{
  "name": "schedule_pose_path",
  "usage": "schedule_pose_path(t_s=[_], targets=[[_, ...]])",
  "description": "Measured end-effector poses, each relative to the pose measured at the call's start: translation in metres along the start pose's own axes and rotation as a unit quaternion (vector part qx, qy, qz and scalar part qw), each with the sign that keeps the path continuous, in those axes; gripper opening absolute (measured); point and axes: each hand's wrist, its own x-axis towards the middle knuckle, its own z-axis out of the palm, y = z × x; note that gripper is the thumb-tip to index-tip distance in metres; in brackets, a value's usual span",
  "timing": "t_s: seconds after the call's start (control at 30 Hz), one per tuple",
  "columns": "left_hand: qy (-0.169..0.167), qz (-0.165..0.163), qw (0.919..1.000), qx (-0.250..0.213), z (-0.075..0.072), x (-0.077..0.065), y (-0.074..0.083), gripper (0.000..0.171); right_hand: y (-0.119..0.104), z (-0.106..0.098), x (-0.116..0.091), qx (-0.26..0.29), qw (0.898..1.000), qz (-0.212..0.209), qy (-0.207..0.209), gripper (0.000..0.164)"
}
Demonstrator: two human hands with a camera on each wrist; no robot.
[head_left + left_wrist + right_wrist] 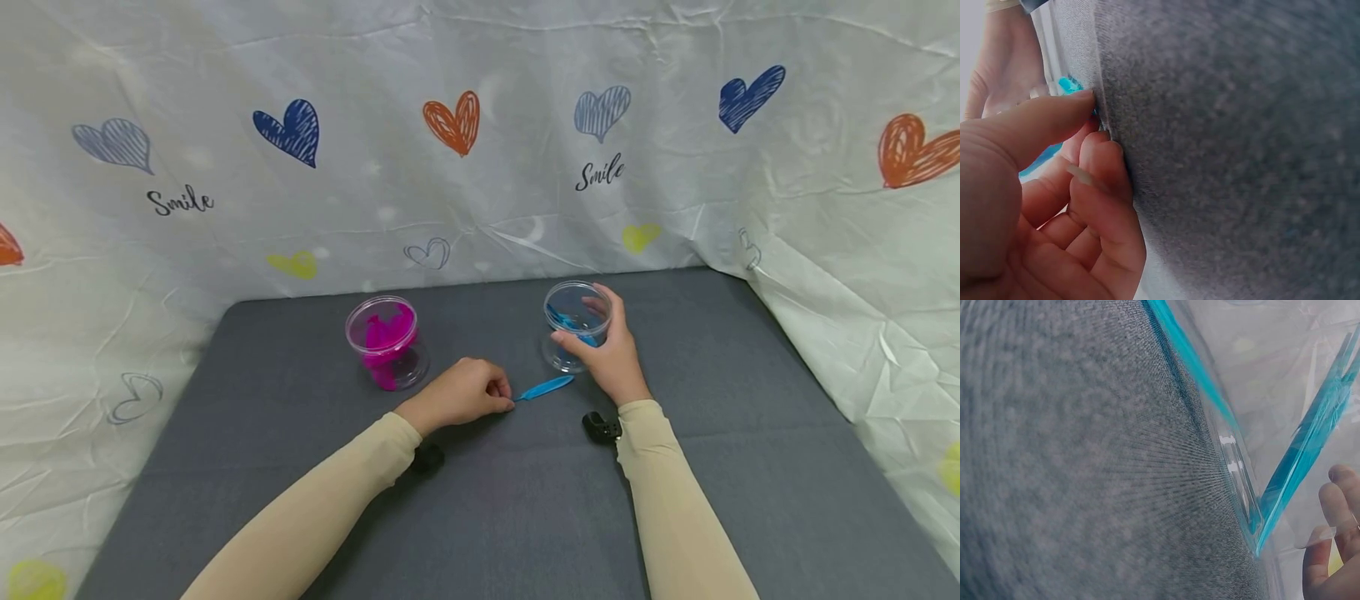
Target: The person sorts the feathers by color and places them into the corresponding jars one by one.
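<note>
My left hand (465,392) pinches the thin end of a blue feather (546,388) between thumb and fingertips, low over the grey table. The feather's wide end points right, towards a clear plastic cup (561,358). My right hand (617,354) grips that cup from its right side, thumb in front and fingers round the back. Inside the cup lean several blue feathers (1310,444), seen through its wall in the right wrist view. In the left wrist view my thumb (1054,122) covers most of the pinched end.
A second clear cup (412,367) stands to the left, with magenta feathers (390,329) in it. Behind the table (510,517) hangs a white cloth (510,200) printed with hearts. Black wrist cameras are under both forearms.
</note>
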Motion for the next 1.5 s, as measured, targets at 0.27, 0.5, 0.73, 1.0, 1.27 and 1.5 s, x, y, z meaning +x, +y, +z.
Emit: schedule_pose_path(t_s=[0.27, 0.5, 0.73, 1.0, 1.27, 1.5], targets=[[0.002, -0.005, 1.0, 0.001, 0.0, -0.002, -0.002, 0.012, -0.013, -0.001, -0.003, 0.011, 1.0, 0.005, 0.0, 0.097], [0.007, -0.014, 0.9997, 0.016, -0.003, -0.007, -0.003, 0.014, -0.036, -0.004, -0.011, 0.009, 1.0, -0.002, -0.005, 0.099], [0.035, -0.009, 0.999, 0.027, -0.016, -0.015, -0.002, 0.013, -0.005, -0.004, 0.003, 0.008, 1.0, -0.004, -0.001, 0.099], [0.077, 0.044, 0.99, 0.11, -0.052, -0.029, 0.008, 0.01, 0.0, -0.004, 0.002, -0.001, 1.0, -0.006, 0.001, 0.099], [0.148, 0.087, 0.9697, 0.174, -0.096, -0.041, 0.024, 0.009, 0.001, 0.004, -0.002, -0.003, 1.0, -0.002, -0.019, 0.099], [0.153, 0.119, 0.9378, 0.288, -0.125, -0.024, 0.045, 0.017, -0.004, 0.009, -0.003, -0.014, 1.0, 0.0, -0.019, 0.104]])
